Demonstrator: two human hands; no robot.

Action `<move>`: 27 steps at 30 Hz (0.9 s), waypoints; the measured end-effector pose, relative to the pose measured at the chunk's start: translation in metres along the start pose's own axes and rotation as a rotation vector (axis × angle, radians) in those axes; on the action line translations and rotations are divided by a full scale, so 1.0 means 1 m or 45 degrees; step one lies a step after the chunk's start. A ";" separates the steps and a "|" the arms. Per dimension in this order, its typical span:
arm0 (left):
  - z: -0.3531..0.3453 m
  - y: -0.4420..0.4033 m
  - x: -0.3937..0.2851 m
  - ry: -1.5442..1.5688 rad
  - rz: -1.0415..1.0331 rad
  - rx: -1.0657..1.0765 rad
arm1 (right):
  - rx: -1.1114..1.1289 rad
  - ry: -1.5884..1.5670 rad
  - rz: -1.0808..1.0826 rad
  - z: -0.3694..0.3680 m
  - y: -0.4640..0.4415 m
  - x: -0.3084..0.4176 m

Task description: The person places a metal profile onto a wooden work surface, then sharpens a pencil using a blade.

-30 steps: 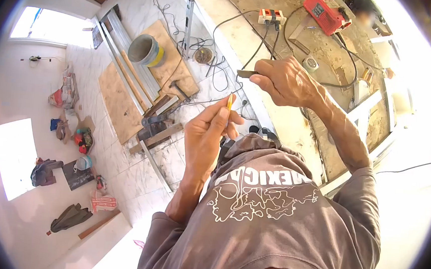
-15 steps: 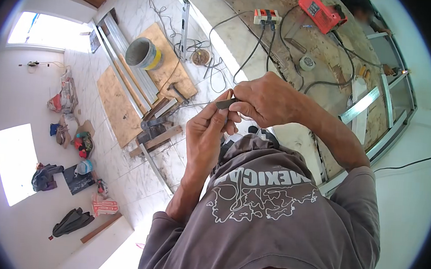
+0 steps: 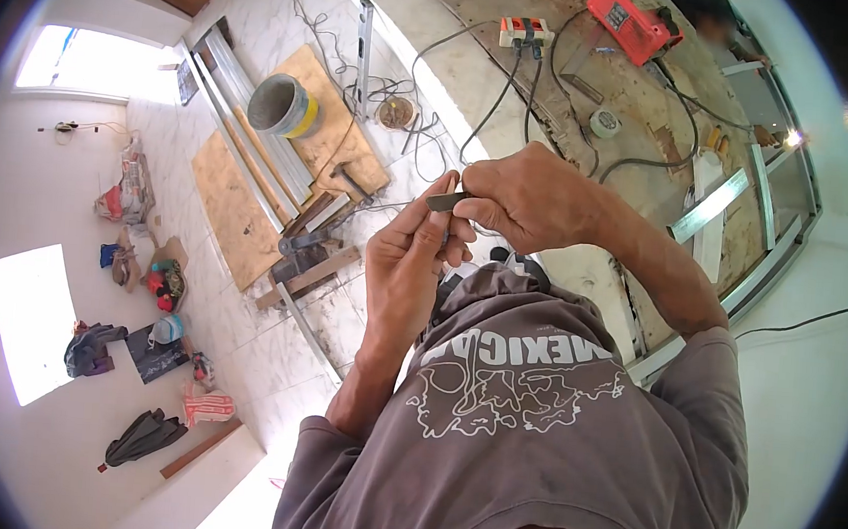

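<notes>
In front of my chest, both hands meet at a small dark flat piece [image 3: 444,202], which looks like a strip of metal. My left hand [image 3: 404,263] pinches its left end between the thumb and fingers. From the other side, my right hand [image 3: 532,198] grips it with the thumb and a bent index finger. The rest of the piece is hidden by the fingers, so I cannot tell its exact kind.
A bucket [image 3: 283,107] and long metal profiles [image 3: 247,129] lie on plywood [image 3: 226,216] near a hammer [image 3: 351,181]. Cables run from a power strip [image 3: 524,34] by a red machine [image 3: 633,22]. At far right, a person is beside a metal frame [image 3: 763,200] with a bright spark [image 3: 794,138].
The spark by the other person at the far right has grown brighter. My hands and the dark piece have hardly moved.
</notes>
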State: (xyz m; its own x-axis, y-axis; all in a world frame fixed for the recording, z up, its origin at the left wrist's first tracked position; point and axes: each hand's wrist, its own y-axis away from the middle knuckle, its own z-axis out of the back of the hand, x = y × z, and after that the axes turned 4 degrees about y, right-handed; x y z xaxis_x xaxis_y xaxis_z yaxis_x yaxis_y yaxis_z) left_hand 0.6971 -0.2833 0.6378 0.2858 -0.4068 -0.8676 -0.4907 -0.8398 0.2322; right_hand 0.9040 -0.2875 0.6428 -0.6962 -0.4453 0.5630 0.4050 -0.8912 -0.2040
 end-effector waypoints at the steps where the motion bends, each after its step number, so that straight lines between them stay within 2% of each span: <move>1: 0.001 0.000 0.000 0.010 0.008 0.004 | 0.007 0.002 -0.001 0.000 -0.001 0.000; 15: 0.002 -0.002 0.004 0.069 0.025 0.006 | -0.081 0.154 0.105 -0.008 -0.002 -0.010; 19: 0.004 0.005 0.002 0.066 0.047 0.014 | -0.196 0.247 -0.034 -0.001 0.000 -0.033; 23: 0.002 0.004 0.000 0.064 0.021 -0.033 | -0.086 0.091 -0.109 0.012 0.006 -0.016; 27: -0.002 0.000 0.000 0.063 0.041 0.001 | -0.017 -0.066 -0.069 0.001 0.005 -0.003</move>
State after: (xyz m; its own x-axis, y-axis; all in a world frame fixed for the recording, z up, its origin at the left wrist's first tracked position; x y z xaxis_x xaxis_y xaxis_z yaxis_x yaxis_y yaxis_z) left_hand 0.6989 -0.2841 0.6383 0.3104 -0.4512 -0.8367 -0.5010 -0.8257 0.2594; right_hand 0.9089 -0.2908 0.6408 -0.6852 -0.3919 0.6139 0.3596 -0.9150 -0.1829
